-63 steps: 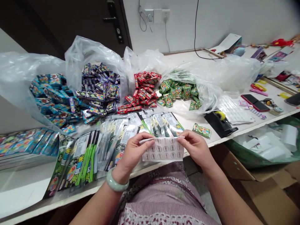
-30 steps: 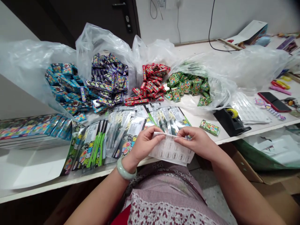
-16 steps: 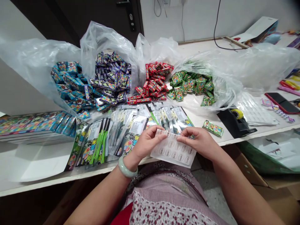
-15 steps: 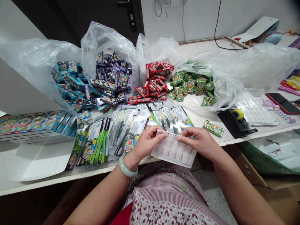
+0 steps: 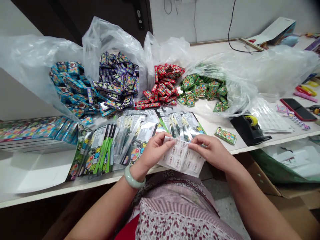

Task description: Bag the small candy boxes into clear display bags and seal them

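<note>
Lower centre: your left hand and right hand, fingers pinched, grasp a sheet of round stickers by its top edge, beside fanned printed packets.

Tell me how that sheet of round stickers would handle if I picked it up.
The sheet of round stickers is probably light and floppy: its top edge bends where the left hand and right hand pinch it. Its smooth, glossy-looking surface may slip a little, so a firm pinch seems wise.
</note>
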`<move>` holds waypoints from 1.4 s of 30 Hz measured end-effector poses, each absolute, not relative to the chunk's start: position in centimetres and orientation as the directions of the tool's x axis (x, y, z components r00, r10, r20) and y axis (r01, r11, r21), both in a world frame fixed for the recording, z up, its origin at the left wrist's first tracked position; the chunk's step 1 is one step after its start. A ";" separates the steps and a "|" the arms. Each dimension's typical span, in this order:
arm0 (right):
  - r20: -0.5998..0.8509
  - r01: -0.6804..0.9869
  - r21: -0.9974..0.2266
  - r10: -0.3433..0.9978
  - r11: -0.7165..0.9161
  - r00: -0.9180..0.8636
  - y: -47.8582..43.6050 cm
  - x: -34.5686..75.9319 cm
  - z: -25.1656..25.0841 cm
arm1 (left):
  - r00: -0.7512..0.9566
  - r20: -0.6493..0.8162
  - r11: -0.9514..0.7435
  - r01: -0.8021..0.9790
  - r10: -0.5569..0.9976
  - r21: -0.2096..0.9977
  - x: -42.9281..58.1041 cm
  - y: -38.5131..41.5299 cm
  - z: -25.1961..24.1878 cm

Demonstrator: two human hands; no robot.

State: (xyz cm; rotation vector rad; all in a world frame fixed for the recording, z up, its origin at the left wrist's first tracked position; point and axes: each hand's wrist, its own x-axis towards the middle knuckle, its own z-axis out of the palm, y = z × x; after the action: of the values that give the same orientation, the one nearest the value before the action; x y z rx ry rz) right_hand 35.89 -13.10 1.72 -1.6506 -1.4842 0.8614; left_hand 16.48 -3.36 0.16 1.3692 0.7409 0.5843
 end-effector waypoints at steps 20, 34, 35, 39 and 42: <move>-0.071 0.477 -0.874 0.995 -0.094 0.066 -13.0 35.8 2.0 | 0.646 -0.130 0.146 0.029 0.752 0.989 16.4 -3.2 -0.3; -0.090 0.508 -0.852 0.991 -0.128 0.097 -12.9 36.4 1.0 | 0.711 -0.214 0.220 0.085 0.670 0.972 17.1 -2.4 -0.7; -0.085 0.511 -0.850 0.992 -0.123 0.097 -12.9 36.6 0.9 | 0.728 -0.221 0.213 0.105 0.649 0.971 17.3 -2.1 -0.7; -0.002 0.473 -0.878 0.989 -0.073 0.148 -13.7 39.0 0.4 | 0.766 -0.235 0.190 0.149 0.599 0.970 19.1 -0.8 -0.5; 0.089 0.535 -0.836 0.932 -0.122 0.351 -14.9 43.1 -1.2 | 0.754 -0.246 0.222 0.135 0.609 0.965 21.2 0.1 -0.4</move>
State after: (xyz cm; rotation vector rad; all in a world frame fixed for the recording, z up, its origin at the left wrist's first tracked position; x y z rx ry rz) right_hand 43.07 -14.93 -1.18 -1.7828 -1.2983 0.6014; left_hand 21.16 0.09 -0.40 1.3301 0.6852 0.3653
